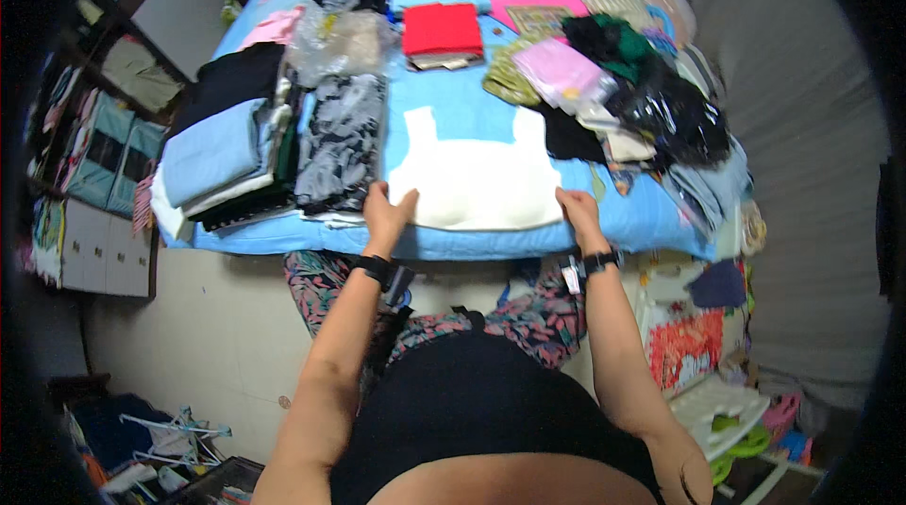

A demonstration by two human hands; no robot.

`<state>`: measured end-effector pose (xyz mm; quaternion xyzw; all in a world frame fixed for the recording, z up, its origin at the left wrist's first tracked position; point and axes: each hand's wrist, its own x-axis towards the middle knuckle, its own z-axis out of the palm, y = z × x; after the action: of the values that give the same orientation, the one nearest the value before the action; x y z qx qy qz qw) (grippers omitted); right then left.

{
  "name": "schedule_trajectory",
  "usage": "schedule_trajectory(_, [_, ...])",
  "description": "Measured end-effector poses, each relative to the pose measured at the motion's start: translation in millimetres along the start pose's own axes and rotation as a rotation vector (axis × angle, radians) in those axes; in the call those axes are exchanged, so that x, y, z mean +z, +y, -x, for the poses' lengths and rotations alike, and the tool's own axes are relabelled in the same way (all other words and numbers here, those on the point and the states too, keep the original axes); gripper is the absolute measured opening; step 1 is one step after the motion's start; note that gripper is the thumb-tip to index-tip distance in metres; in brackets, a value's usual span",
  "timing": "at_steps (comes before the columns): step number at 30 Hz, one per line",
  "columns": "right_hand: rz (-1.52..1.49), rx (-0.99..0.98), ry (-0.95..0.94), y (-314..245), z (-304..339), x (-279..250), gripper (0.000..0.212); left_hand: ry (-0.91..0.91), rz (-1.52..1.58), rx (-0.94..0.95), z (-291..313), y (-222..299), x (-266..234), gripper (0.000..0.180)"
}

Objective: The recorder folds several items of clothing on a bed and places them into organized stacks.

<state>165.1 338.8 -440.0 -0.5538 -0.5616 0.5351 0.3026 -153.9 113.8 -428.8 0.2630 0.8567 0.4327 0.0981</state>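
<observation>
A white bra top (477, 182) lies spread flat on the blue bedsheet (434, 245), its two wide straps pointing away from me. At its lower left corner, my left hand (384, 214) pinches the edge between thumb and fingers. My right hand (580, 212) grips the opposite lower corner in the same way. The fingertips under the cloth are hidden. Just left of the top is a folded black-and-grey patterned garment (342, 142). Beyond it sits a folded red cloth (442, 30) on a small pile.
Folded clothes, with a light blue piece (212, 151) on top, are stacked at the bed's left edge. A loose heap with a black plastic bag (675, 113) covers the right side. Clear plastic bags (340, 38) lie farther back. A white drawer cabinet (104, 250) stands at left.
</observation>
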Motion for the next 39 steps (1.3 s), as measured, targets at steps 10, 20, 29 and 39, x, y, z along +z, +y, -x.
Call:
schedule_trajectory(10, [-0.286,0.338,-0.474,-30,3,20,0.046,-0.538,0.646,-0.374,-13,31,-14,0.058])
schedule_trajectory(20, [-0.797,0.398,-0.605,1,16,27,0.042,-0.828,1.152,-0.562,-5,30,-25,0.044])
schedule_trajectory(29, [-0.951,0.276,-0.694,-75,42,33,0.047,-0.809,1.406,-0.332,1,62,-94,0.047])
schedule_trajectory(39, [-0.880,0.224,-0.647,-103,48,52,0.042,-0.718,1.220,-0.273,-8,77,-136,0.053])
